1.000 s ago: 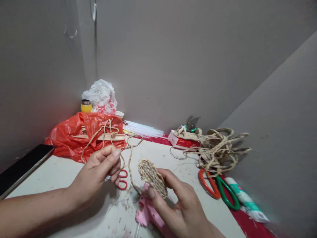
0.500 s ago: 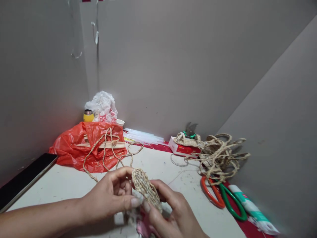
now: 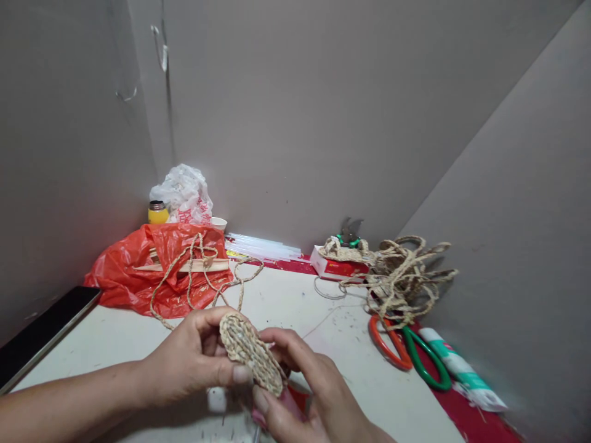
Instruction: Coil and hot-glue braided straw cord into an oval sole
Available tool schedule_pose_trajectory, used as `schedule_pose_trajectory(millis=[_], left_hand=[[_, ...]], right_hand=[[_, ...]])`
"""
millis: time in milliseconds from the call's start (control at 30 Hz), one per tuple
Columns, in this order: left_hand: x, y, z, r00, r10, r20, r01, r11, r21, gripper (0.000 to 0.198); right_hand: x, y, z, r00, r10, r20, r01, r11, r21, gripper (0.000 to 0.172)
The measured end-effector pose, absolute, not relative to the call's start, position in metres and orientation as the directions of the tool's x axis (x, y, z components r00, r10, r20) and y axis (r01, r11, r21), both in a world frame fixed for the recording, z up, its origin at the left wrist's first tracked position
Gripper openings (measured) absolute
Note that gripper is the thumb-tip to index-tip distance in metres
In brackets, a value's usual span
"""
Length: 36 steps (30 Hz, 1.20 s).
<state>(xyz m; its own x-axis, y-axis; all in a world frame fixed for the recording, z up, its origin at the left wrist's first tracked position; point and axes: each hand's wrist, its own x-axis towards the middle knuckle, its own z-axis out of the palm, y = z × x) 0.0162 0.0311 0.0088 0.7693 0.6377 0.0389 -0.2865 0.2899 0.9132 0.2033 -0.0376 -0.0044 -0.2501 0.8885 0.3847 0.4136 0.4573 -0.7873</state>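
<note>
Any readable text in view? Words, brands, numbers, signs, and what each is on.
None legible for certain.
White plastic bag: red characters, too creased and blurred to read.
Red-and-white box: yellow print, too small.
Green-and-white packet: small pink mark, no readable wording.

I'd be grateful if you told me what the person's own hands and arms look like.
The left hand and right hand are ungloved, with no ring, bracelet or watch visible. The left forearm shows no sleeve up to the picture's edge; the right arm is mostly out of view.
</note>
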Motion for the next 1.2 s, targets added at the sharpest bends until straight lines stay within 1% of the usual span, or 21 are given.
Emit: schedule_pose_trajectory(millis=[33,100,200,267,367,467,700,800,933,1000,1033,1133,1200], left_hand=[[0.016,0.031,0.010,0.763,0.645,0.044,-0.297,0.289,0.910,0.027],[0.016,0.031,0.012,0.749,0.660,0.054,-0.308,0.274,0.911,0.026],[0.015,0.030,0.011,0.745,0.665,0.053,-0.299,0.263,0.917,0.028],[0.014,0.030,0.009,0.757,0.652,0.049,-0.286,0.263,0.921,0.031],[0.013,0.030,0.006,0.764,0.643,0.056,-0.265,0.233,0.936,0.033],[0.013,0.029,0.005,0.745,0.665,0.047,-0.243,0.205,0.948,0.032],[0.011,0.028,0.006,0.725,0.689,-0.008,-0.198,0.219,0.955,0.030],[0.011,0.028,0.008,0.722,0.692,-0.006,-0.203,0.221,0.954,0.030],[0.011,0.027,0.011,0.729,0.685,0.009,-0.217,0.218,0.952,0.030],[0.011,0.028,0.012,0.732,0.681,0.013,-0.222,0.220,0.950,0.030],[0.011,0.029,0.013,0.735,0.678,0.015,-0.225,0.223,0.948,0.030],[0.010,0.033,0.018,0.753,0.657,0.029,-0.236,0.229,0.944,0.026],[0.008,0.037,0.022,0.775,0.631,0.034,-0.240,0.243,0.940,0.024]], right_hand=[[0.204,-0.038,-0.006,-0.231,0.877,0.422,0.408,0.481,-0.776,0.048],[0.205,-0.038,-0.009,-0.219,0.828,0.515,0.439,0.555,-0.706,0.052],[0.205,-0.037,-0.007,-0.235,0.762,0.603,0.514,0.624,-0.589,0.045],[0.205,-0.037,-0.004,-0.243,0.743,0.624,0.522,0.642,-0.561,0.040],[0.204,-0.036,-0.002,-0.240,0.735,0.634,0.506,0.652,-0.564,0.038],[0.203,-0.035,-0.004,-0.234,0.736,0.636,0.483,0.655,-0.581,0.039],[0.203,-0.039,-0.006,-0.232,0.779,0.582,0.521,0.605,-0.602,0.038],[0.204,-0.040,-0.004,-0.230,0.780,0.582,0.504,0.607,-0.614,0.040],[0.204,-0.038,-0.003,-0.245,0.757,0.605,0.494,0.635,-0.594,0.040],[0.205,-0.038,-0.003,-0.246,0.771,0.587,0.458,0.626,-0.631,0.042],[0.205,-0.039,-0.004,-0.246,0.795,0.555,0.417,0.604,-0.679,0.043],[0.204,-0.041,-0.004,-0.253,0.875,0.414,0.221,0.469,-0.855,0.041],[0.204,-0.042,-0.001,-0.249,0.908,0.338,0.115,0.374,-0.920,0.036]])
